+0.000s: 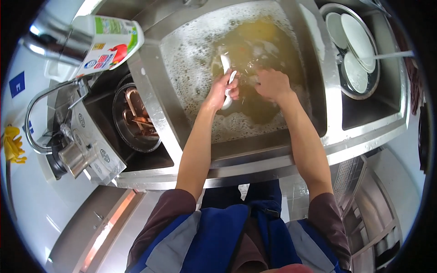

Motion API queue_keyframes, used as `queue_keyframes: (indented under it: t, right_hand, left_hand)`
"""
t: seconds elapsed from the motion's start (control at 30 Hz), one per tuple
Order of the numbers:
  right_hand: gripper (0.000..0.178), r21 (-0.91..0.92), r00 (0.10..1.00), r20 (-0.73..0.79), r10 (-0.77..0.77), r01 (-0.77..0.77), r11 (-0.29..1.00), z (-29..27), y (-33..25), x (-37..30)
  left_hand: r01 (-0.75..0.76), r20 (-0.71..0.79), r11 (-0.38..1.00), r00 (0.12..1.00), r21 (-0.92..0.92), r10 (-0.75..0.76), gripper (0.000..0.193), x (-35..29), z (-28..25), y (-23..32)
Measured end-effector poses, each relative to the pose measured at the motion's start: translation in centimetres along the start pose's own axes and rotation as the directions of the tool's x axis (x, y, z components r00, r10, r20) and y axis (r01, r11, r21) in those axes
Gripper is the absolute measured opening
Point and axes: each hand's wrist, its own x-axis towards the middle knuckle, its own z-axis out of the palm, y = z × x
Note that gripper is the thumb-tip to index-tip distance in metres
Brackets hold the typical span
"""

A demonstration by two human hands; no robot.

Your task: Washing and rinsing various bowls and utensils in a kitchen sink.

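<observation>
White soup spoons (225,62) are gripped in my left hand (221,92), just over the murky water in the middle sink basin. Their handles and bowls stick out on both sides of my closed fingers. My right hand (274,85) reaches down to the water (246,109) beside it, knuckles up and fingers curled. Its fingertips are hidden at the surface, and a pale shape shows faintly next to them. White foam covers the left side of the water, and a yellowish patch shows at the far side.
In the right basin, a round metal bowl (374,82) holds white plates (356,38). A dark round tub (119,119) with brownish items sits in the left basin. A large white jug (111,43) stands at the far left, near a curved metal faucet (33,102). Yellow gloves (13,144) hang leftmost.
</observation>
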Motion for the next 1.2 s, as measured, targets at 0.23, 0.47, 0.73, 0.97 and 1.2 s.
queue_keyframes:
  t: [0.23, 0.47, 0.73, 0.97, 1.2]
  right_hand:
    - [0.025, 0.023, 0.986, 0.072, 0.151, -0.153, 0.988, -1.6, 1.7, 0.3]
    - [0.021, 0.064, 0.991, 0.036, 0.133, -0.135, 0.989, -1.0, 0.5, 1.0]
    - [0.02, 0.163, 0.975, 0.042, 0.22, -0.224, 0.961, 2.3, 0.0, 2.3]
    - [0.017, 0.19, 0.984, 0.064, 0.163, -0.173, 0.966, 2.2, -0.5, 2.2]
    - [0.017, 0.506, 0.979, -0.089, 0.184, -0.115, 0.855, 5.1, -2.4, 6.4]
  left_hand:
    - [-0.043, -0.146, 0.447, 0.914, 0.893, 0.38, 0.023, 2.1, -4.1, -3.5]
    - [0.04, -0.119, 0.361, 0.972, 0.932, 0.2, 0.021, -0.8, 3.9, 2.3]
    - [0.085, 0.181, -0.743, 0.946, 0.664, 0.27, 0.023, -2.5, 14.2, 10.6]
    - [-0.257, 0.304, -0.612, 0.952, 0.748, -0.028, 0.02, 1.7, 30.2, 8.7]
    - [-0.623, 0.493, -0.409, 0.78, 0.667, -0.385, 0.026, 16.1, 37.8, -2.1]
